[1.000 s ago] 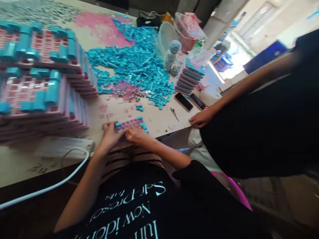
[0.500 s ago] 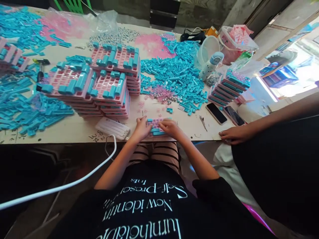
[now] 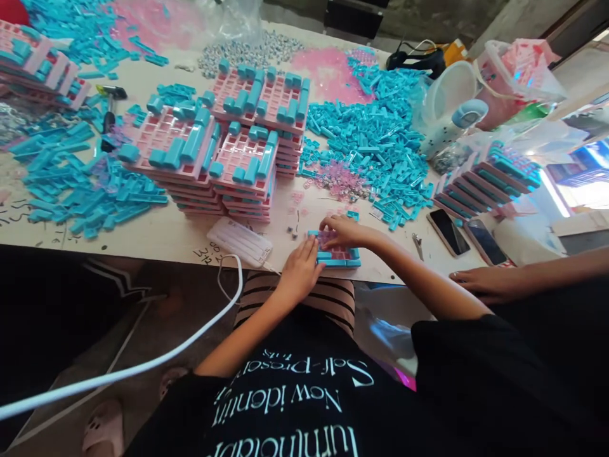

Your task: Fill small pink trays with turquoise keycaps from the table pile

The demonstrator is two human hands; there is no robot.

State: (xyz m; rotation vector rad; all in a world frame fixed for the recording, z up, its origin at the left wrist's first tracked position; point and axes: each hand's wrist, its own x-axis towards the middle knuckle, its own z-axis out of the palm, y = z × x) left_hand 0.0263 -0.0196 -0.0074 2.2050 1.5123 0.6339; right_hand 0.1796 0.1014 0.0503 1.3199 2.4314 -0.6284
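A pink grid panel with turquoise key-like pieces along its sides lies flat at the table's front edge. Against its left side rests my left hand, fingers close together at the corner and thumb by the near edge, holding the panel. My right hand reaches over the panel from the right, fingers bent down onto its upper left part. Whatever its fingertips pinch is hidden. Just beyond lie a loose turquoise piece and small clear pink parts.
Stacks of similar panels stand left of centre, beside turquoise pieces. A white power strip, a hammer and phones lie about. Another person's hand rests at the right edge. A white cable crosses the lower left.
The view has swung left, so the table appears shifted rightward. My left hand now lies flatter along the panel's left side. My right hand has moved across to the panel's upper left.
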